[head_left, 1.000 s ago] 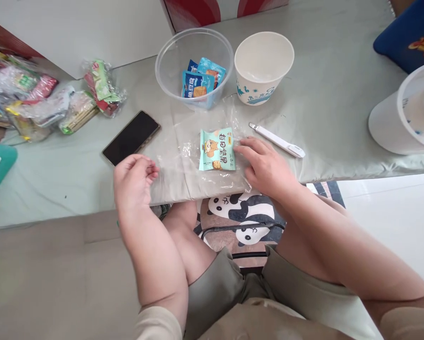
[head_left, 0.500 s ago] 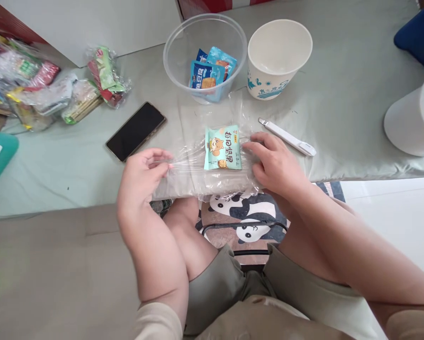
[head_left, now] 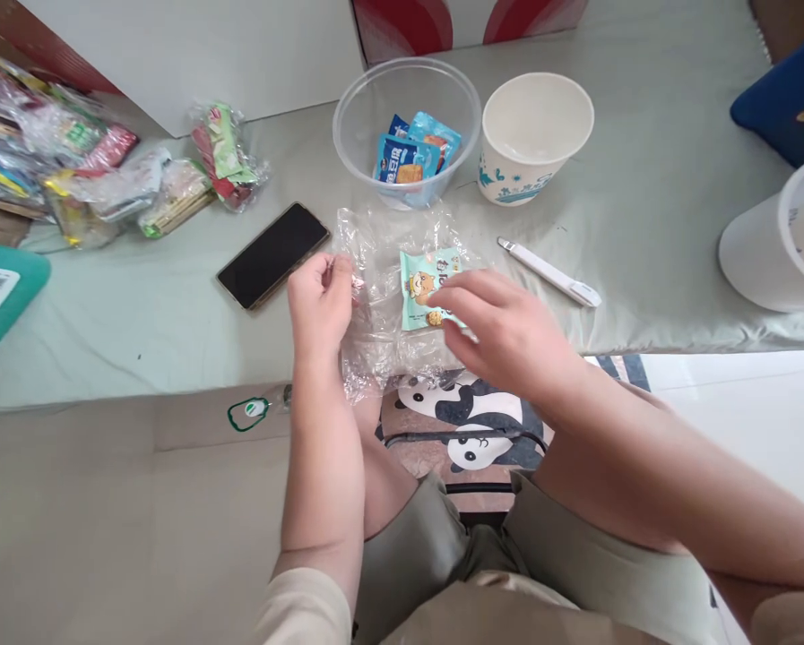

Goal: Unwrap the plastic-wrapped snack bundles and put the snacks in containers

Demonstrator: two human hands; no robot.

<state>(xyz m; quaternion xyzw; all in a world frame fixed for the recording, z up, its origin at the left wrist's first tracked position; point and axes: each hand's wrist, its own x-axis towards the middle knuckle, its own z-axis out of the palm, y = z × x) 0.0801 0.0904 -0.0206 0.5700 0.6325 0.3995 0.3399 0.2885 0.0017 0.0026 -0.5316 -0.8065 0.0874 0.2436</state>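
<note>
A clear plastic bag (head_left: 375, 345) lies crinkled near the front edge of the cloth-covered surface. My left hand (head_left: 322, 300) is closed on the left edge of this bag, thumb against curled fingers. A mint-green snack packet (head_left: 415, 296) with a cartoon squirrel rests on or in the bag; I cannot tell which. Over the packet's right part hovers my right hand (head_left: 502, 327), fingers bent and apart, with nothing seen between them. It hides some of the print.
Behind stand a clear tub (head_left: 348, 134) with several blue snack packets and a white paper cup (head_left: 536, 134). A phone (head_left: 273, 255) lies left, a white utility knife (head_left: 549, 273) right. Wrapped items (head_left: 85, 170) pile up far left; a white bucket (head_left: 757, 237) stands far right.
My left hand has moved right and turned upright, bunching the bag's left side that was stretched out before. My right hand has shifted left over the snack packet. The view has shifted slightly.
</note>
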